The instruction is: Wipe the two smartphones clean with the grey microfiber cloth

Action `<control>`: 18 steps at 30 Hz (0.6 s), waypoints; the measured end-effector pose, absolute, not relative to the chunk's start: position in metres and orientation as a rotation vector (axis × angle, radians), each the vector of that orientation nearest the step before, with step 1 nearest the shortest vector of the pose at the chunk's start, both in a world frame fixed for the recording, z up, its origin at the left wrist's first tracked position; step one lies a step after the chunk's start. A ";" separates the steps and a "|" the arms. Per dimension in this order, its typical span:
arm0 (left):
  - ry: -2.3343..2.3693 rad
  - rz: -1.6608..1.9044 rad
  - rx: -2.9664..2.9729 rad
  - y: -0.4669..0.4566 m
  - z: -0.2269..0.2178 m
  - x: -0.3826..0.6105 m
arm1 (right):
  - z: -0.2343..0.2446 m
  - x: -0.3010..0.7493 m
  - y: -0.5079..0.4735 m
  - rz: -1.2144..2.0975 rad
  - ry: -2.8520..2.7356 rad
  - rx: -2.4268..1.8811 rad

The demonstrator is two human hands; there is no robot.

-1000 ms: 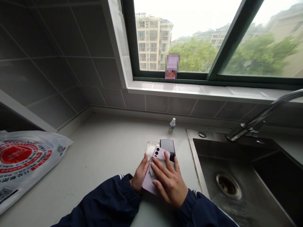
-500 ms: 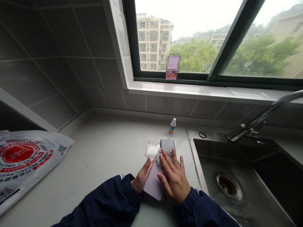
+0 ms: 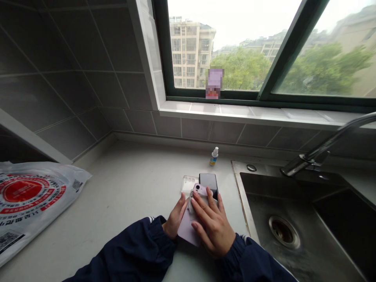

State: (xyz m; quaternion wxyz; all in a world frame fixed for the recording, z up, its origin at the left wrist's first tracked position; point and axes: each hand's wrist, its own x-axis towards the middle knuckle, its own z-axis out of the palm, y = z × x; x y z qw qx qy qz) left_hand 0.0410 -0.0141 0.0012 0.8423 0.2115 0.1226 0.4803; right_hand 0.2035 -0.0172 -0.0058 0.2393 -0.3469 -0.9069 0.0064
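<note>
A light purple phone (image 3: 187, 229) is tilted back side up above the counter, its camera lens showing near the top. My left hand (image 3: 175, 218) grips it along the left edge, thumb up and the other fingers hidden beneath. My right hand (image 3: 213, 223) presses a white cloth (image 3: 192, 213) flat against the phone's back, fingers pointing forward. Just beyond lies a dark-framed phone (image 3: 209, 181), partly covered by the purple phone and my fingers. Beside it on the left is a clear phone case (image 3: 189, 183) with camera holes.
A small spray bottle (image 3: 214, 157) stands toward the wall on the white counter (image 3: 126, 184). To the right is a steel sink (image 3: 264, 203) with a faucet (image 3: 311, 156). A printed plastic bag (image 3: 38, 199) lies at the left.
My right hand and the cloth have slid slightly down and left across the phone's back, uncovering its camera lens. My left hand has barely moved.
</note>
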 end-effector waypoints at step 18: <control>0.483 1.053 0.191 -0.010 0.001 0.032 | 0.007 0.199 -0.029 0.213 -2.536 -0.665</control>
